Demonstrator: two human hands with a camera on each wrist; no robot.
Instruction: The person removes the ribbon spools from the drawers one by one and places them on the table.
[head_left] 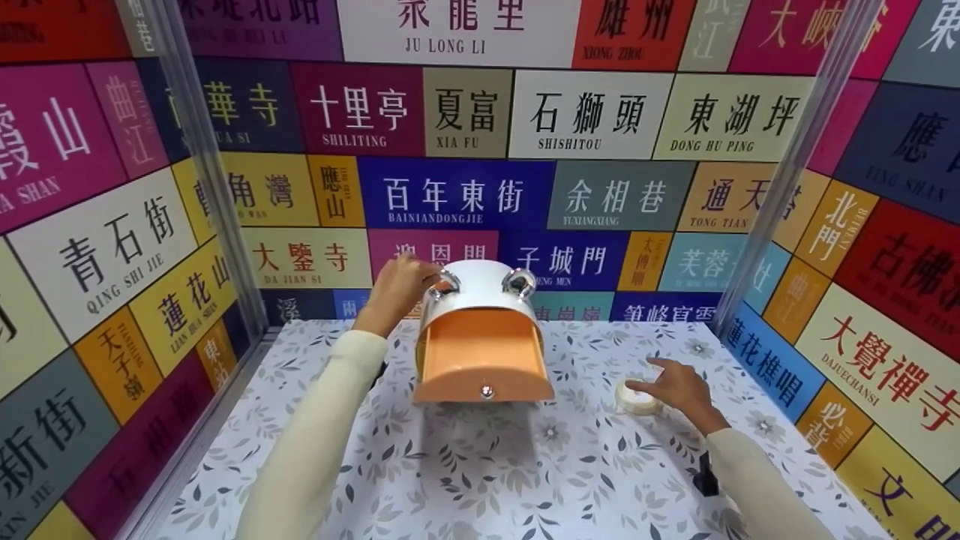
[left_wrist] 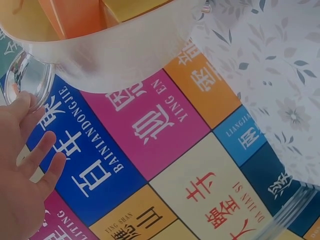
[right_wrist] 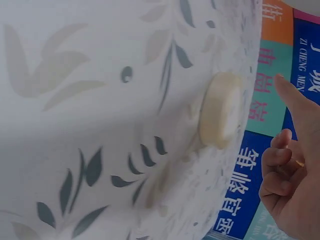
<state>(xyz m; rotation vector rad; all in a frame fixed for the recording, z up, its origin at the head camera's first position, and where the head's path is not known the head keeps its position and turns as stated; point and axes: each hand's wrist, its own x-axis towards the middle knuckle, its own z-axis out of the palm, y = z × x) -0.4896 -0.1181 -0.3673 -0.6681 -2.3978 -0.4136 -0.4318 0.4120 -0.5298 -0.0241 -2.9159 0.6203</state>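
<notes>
A white domed box (head_left: 480, 283) with two silver rings on top stands towards the back of the table. Its orange drawer (head_left: 484, 345) is pulled out at the front and has a silver knob (head_left: 487, 391). My left hand (head_left: 397, 289) is at the box's left silver ring (left_wrist: 30, 80), pinching it at the fingertips while the other fingers stay loose. On the right, my right hand (head_left: 679, 391) hovers beside a cream round roll (right_wrist: 220, 110) that looks like tape. In the right wrist view, the hand is apart from the roll, index finger extended, other fingers loosely bent.
A table (head_left: 375, 480) with a leaf-patterned white cover lies under everything. Colourful panels (head_left: 457, 195) with place names wall in the back and both sides. Clear upright posts (head_left: 795, 150) stand at the back corners.
</notes>
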